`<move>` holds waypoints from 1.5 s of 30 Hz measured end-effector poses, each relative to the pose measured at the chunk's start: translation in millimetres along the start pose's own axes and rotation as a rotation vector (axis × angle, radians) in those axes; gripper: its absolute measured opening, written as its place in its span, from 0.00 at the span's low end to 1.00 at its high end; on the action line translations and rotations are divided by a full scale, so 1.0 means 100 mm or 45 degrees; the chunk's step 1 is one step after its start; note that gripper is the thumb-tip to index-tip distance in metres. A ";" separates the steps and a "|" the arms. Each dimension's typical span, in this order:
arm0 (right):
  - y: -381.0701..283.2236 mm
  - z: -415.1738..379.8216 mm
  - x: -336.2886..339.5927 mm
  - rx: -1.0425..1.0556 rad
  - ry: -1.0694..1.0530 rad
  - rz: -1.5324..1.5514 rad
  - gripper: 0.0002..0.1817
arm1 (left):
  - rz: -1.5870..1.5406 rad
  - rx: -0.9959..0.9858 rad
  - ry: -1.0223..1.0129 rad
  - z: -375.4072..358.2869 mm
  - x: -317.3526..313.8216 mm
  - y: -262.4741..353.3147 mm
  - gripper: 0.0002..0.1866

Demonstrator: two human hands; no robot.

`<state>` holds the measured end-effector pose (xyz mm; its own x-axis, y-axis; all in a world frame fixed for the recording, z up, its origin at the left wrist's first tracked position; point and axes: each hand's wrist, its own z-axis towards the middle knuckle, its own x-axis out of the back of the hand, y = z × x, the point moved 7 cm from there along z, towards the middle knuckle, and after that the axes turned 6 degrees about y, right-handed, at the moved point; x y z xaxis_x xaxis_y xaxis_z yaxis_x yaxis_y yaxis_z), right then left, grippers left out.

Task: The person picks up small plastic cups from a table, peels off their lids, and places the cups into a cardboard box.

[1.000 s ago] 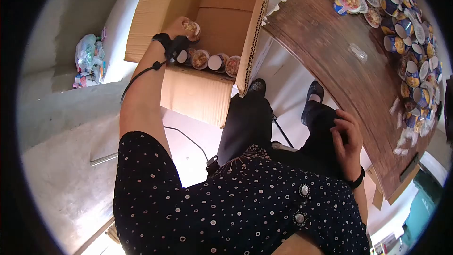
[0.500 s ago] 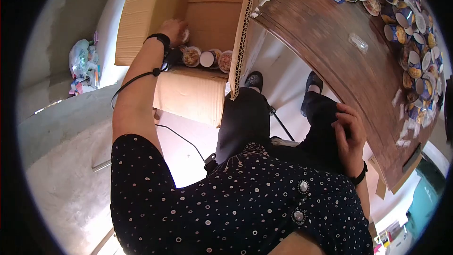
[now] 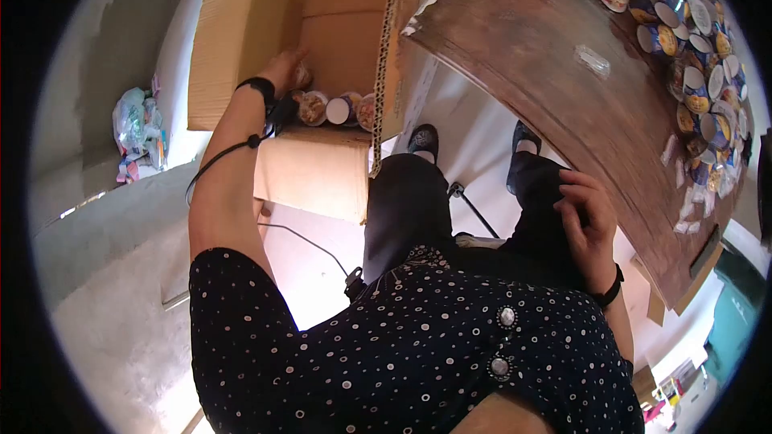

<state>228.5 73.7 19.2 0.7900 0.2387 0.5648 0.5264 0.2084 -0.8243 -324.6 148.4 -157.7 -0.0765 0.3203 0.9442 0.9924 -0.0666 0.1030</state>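
My left hand [image 3: 283, 71] is inside an open cardboard box [image 3: 228, 40], closed round a small snack cup [image 3: 303, 76] that is partly hidden by the fingers. Just below it, a row of similar cups stands along the near wall: a cup with a clear top [image 3: 312, 109], a cup showing a white end [image 3: 338, 111] and one with pinkish contents [image 3: 367, 112]. My right hand [image 3: 590, 225] hovers over my lap beside the table edge, its fingers loosely bent and apart, with nothing in it.
A brown wooden table [image 3: 523, 56] stands to the right, with many blue and yellow snack cups [image 3: 696, 88] heaped along its far side. A clear plastic piece [image 3: 593, 59] and several small clear packets [image 3: 687, 213] lie there. Plastic bags [image 3: 137, 128] sit at left.
The view has shifted slightly, so the box and table sit a little further left. My left hand stays in the box with the cup. My right hand barely moves.
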 end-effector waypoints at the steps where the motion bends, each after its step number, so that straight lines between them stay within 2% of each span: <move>1: -0.05 0.02 0.00 0.014 -0.026 -0.017 0.11 | -0.026 0.042 0.012 0.02 0.01 0.04 0.24; 3: -0.07 0.01 0.04 0.017 -0.028 -0.058 0.11 | -0.018 0.006 -0.021 0.11 -0.21 -0.08 0.26; 4: -0.01 -0.01 0.03 -0.050 -0.029 0.026 0.11 | -0.384 0.122 0.058 0.17 -0.56 -0.52 0.22; 6: -0.02 0.00 0.00 -0.097 -0.005 0.113 0.11 | -0.067 0.075 0.006 -0.02 -0.05 -0.05 0.19; 7: -0.01 -0.01 -0.02 -0.095 -0.016 0.123 0.11 | -0.063 0.088 0.000 -0.05 0.21 0.27 0.19; 9: -0.01 -0.01 0.00 -0.040 -0.007 0.055 0.11 | 0.443 0.098 -0.125 -0.12 0.38 0.51 0.20; 10: -0.01 -0.01 0.00 -0.032 -0.020 0.062 0.11 | 0.471 0.095 -0.103 -0.13 0.33 0.43 0.30; 11: 0.00 -0.02 0.00 -0.053 -0.022 0.052 0.11 | 0.471 0.115 -0.109 -0.15 0.32 0.37 0.30; 13: 0.01 -0.02 -0.02 -0.053 -0.040 0.051 0.10 | 0.225 0.019 0.113 -0.15 0.42 0.36 0.27; 14: 0.01 -0.02 -0.02 -0.054 -0.022 0.046 0.10 | 0.227 0.043 0.115 -0.16 0.43 0.29 0.27; 16: -0.01 0.00 -0.04 -0.079 -0.002 0.040 0.09 | -0.162 -0.044 0.031 -0.20 0.42 0.26 0.23; 17: -0.03 0.00 -0.05 -0.065 -0.016 0.041 0.09 | -0.165 -0.026 0.039 -0.24 0.38 0.26 0.23; 18: -0.02 0.00 -0.06 -0.070 -0.026 0.021 0.10 | -0.743 0.280 0.038 -0.28 0.33 0.21 0.23; 20: 0.01 0.02 -0.09 -0.067 -0.039 -0.006 0.10 | -1.329 0.586 0.050 -0.32 0.15 0.01 0.23; 21: 0.00 0.02 -0.11 -0.017 -0.058 -0.025 0.10 | -1.187 0.470 -0.033 -0.21 -0.06 -0.17 0.25; 23: -0.08 0.04 -0.12 0.039 -0.080 -0.059 0.10 | -1.057 0.350 -0.106 -0.19 -0.08 -0.13 0.27; 25: -0.13 0.09 -0.23 -0.176 -0.166 0.214 0.11 | -0.301 0.034 -0.059 -0.27 0.36 0.25 0.29; 26: -0.23 0.13 -0.25 -0.169 -0.171 0.209 0.11 | -0.306 0.040 -0.053 -0.30 0.30 0.20 0.29; 28: -0.52 0.29 -0.34 -0.214 -0.317 0.420 0.12 | -0.251 -0.049 0.372 -0.39 0.39 0.14 0.29; 29: -0.72 0.39 -0.37 -0.212 -0.393 0.536 0.13 | -0.259 -0.043 0.375 -0.43 0.39 0.13 0.29; 31: -1.12 0.63 -0.49 -0.208 -0.529 0.746 0.14 | -0.966 0.289 0.300 -0.57 0.55 0.11 0.29; 32: -1.32 0.74 -0.56 -0.206 -0.589 0.838 0.14 | -0.971 0.296 0.316 -0.62 0.56 0.09 0.29; 34: -1.83 0.96 -0.75 -0.132 -0.702 0.866 0.18 | -1.052 0.361 0.431 -0.75 0.57 0.00 0.22; 35: -2.09 1.05 -0.87 -0.140 -0.740 0.940 0.19 | -1.059 0.373 0.448 -0.80 0.51 -0.08 0.22; 38: -2.68 1.35 -1.24 0.100 -0.807 0.958 0.17 | -0.993 0.294 0.488 -0.80 0.24 -0.26 0.19; 39: -2.85 1.45 -1.35 0.185 -0.818 0.936 0.16 | -1.142 0.510 0.493 -0.79 0.08 -0.37 0.17; 40: -3.04 1.46 -1.49 0.206 -1.001 0.937 0.11 | -1.218 0.615 0.494 -0.81 0.07 -0.42 0.16; 41: -3.20 1.57 -1.70 0.631 -0.912 0.656 0.09 | -1.295 0.722 0.502 -0.82 0.07 -0.48 0.15; 42: -3.34 1.66 -1.88 1.021 -0.722 0.390 0.07 | -0.548 0.186 0.439 -0.77 0.37 -0.24 0.13; 43: -3.33 1.65 -2.26 1.720 -0.175 -0.209 0.02 | 0.207 -0.333 0.346 -0.79 0.40 0.05 0.12; 44: -3.22 1.92 -2.78 1.479 -0.402 -0.423 0.03 | -0.055 -0.143 0.360 -0.78 0.48 0.02 0.11; 45: -2.95 2.20 -3.13 0.985 -0.592 -0.243 0.02 | -0.326 0.040 0.409 -0.78 0.55 0.00 0.12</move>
<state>-243.4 146.3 94.3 0.4174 0.4574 0.7852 0.1454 0.8193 -0.5546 -336.0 92.1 -81.3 -0.3427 0.0114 0.9394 0.9394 0.0077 0.3426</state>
